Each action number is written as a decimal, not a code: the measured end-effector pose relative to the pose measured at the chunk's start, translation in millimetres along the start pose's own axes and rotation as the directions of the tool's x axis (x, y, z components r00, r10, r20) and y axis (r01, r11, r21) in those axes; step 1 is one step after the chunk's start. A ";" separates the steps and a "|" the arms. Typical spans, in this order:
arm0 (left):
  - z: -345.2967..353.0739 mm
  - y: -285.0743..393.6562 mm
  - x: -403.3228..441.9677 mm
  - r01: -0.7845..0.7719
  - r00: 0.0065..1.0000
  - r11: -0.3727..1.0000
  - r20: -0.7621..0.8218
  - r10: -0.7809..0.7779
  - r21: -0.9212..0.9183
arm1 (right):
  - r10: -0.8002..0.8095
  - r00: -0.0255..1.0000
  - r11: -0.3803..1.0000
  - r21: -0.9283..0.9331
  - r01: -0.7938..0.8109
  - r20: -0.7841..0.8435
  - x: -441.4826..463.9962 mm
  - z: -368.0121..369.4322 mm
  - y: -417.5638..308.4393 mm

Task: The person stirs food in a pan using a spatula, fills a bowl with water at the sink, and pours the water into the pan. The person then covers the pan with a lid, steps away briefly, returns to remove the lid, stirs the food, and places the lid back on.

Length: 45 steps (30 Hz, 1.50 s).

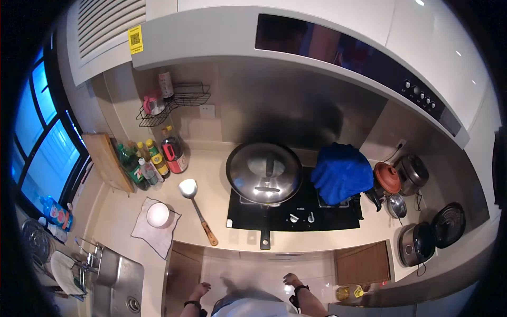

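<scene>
Wok (265,240): black, on glossy hob (332,221), long handle pointing toward the person; contents hidden by round metal lid (265,171). Spatula (203,222): metal, wooden grip nearward, slanting across tabletop (211,164). Round white bowl (157,215) on cloth (150,238). Left hand (200,290), right hand (291,280): fingers loosely bent, unladen.

The lid (264,173) is shiny metal. The cloth (343,173) at its three o'clock is matt. The bench (211,169) looks smooth. The spatula handle (209,233) is wood.
</scene>
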<state>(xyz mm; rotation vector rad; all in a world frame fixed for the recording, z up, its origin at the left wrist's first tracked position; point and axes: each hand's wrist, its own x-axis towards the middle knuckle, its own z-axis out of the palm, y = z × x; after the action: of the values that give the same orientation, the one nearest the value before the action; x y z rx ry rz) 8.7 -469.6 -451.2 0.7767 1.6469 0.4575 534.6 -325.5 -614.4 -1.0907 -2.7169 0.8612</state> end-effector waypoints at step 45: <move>10.9 -59.5 -77.1 0.246 0.965 0.925 -0.012 -0.261 -0.289 | 0.093 0.995 0.906 0.411 -0.100 0.039 250.2 -231.2 -341.9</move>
<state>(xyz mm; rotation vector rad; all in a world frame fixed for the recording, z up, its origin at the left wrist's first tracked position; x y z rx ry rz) 11.1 -566.9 -439.4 0.3337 1.6542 0.5179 205.7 -252.2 -268.8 -1.1267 -2.3439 1.3862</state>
